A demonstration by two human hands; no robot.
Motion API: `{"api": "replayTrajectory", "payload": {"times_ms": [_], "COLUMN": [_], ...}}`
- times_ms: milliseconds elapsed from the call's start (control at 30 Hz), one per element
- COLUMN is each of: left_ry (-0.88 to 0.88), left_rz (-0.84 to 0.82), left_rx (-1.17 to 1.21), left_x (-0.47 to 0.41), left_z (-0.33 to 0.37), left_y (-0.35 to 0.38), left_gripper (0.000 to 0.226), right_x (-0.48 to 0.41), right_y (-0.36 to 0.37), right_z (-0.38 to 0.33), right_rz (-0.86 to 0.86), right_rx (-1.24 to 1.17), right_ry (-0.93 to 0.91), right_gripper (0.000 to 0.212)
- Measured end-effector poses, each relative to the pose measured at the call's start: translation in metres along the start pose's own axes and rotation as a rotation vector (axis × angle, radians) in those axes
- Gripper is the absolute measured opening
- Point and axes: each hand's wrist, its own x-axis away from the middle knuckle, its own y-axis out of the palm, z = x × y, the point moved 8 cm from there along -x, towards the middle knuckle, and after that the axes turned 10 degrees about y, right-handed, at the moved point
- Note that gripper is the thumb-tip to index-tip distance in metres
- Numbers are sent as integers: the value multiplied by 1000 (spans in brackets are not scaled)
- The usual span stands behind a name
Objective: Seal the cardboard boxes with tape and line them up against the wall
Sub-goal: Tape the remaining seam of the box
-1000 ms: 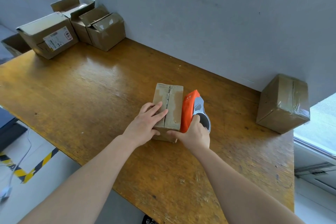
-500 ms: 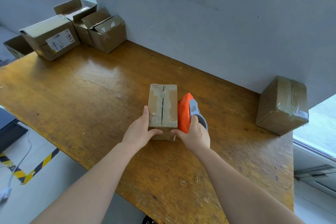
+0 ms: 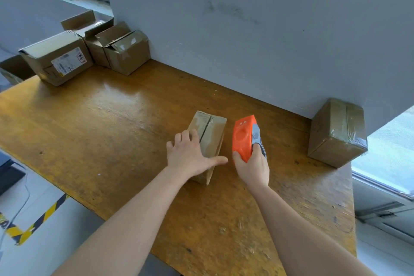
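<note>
Left hand (image 3: 190, 154), fingers released and flat, pins the small box (image 3: 214, 129) to the surface (image 3: 107, 141), likely steadying it for taping, while just beside the box the right hand (image 3: 254, 167) grasps the tape dispenser (image 3: 243, 138).

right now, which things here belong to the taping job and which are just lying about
In the job: small box under the left hand; orange tape dispenser in the right hand; taped box at the wall; open-flapped boxes far left; labelled box.
Lying about: striped floor marking; dark object at left edge.
</note>
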Motion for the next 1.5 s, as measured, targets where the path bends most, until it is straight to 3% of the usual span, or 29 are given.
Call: {"api": "replayTrajectory", "payload": {"times_ms": [100,233,333,433,467,600,733,833,967,1067,1133,1233,1300,1367,1433,1500], "left_ry": [-7,185,248,211,204,103,282,414,287,223,266,351,316,127,4,-4], "left_rz": [10,-75,24,134,134,-22,-35,-103,66,-11,-38,-125,-53,156,183,36], "left_rx": [-54,-191,-301,-225,-183,-199,-272,-323,-174,-207,-216,-78,117,660,1278,1555], "left_x": [-3,-9,-4,2,3,4,2,3,7,14,14,13,10,8,10,12], "left_z": [6,-7,-15,-6,0,10,6,-3,13,26,25,17,12,-3,-1,14], "left_y": [5,-5,-22,-30,-26,10,4,-10,-26,0,6,6,-5,-22,-26,-27], "left_gripper": [115,81,72,51,51,86,70,80,53,70,64,66,63,42,22,46], "right_x": [-1,-2,-1,0,0,4,9,10,15,17,18,23,26,29,31,33], "right_y": [-7,-14,-13,-11,-11,-14,-29,-33,-32,-31,-32,-36,-38,-40,-41,-44], "right_z": [-8,-15,-20,-22,-22,-27,-36,-40,-45,-45,-46,-48,-49,-52,-52,-52], "right_rz": [-8,-65,-118,-165,-182,-263,-311,-399,-502,-517,-541,-597,-632,-665,-681,-685], "right_rx": [-67,-235,-341,-405,-419,-507,-588,-583,-564,-557,-566,-570,-533,-494,-469,-450], "right_ry": [-27,-25,-15,-7,-5,-5,0,-2,-18,-26,-27,-25,-29,-52,-64,-82], "right_gripper": [27,28,26,23,23,27,28,42,44,47,39,34,43,62,69,68]}}
